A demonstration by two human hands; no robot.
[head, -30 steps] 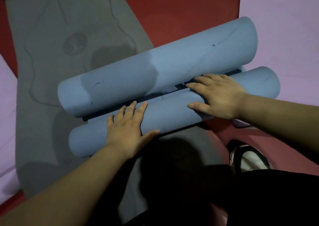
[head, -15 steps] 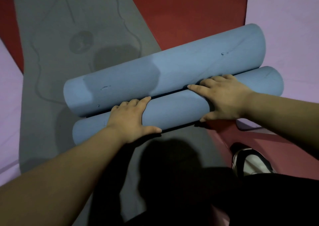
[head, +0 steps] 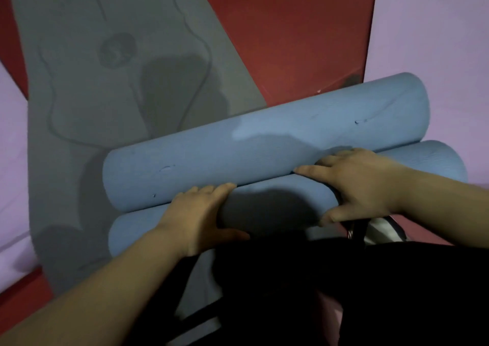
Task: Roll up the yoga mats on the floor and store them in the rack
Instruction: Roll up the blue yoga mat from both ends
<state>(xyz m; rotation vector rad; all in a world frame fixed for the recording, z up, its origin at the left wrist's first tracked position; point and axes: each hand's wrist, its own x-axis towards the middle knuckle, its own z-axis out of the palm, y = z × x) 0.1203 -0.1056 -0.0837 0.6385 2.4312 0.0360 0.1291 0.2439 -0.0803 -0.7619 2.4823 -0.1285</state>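
Blue foam yoga-mat rolls, the nearer roll [head: 277,208] touching the farther roll [head: 264,147], lie across the flat grey mat [head: 79,94], overhanging its right edge. Both the left hand [head: 201,213] and right hand [head: 365,184] wrap the nearer roll, fingers over, thumbs beneath. Probably light and squashy (apt to unroll); grip mid-length.

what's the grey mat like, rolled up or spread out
Spread out. The grey mat lies flat on the red floor with its line pattern showing, and the two blue rolls lie across it.
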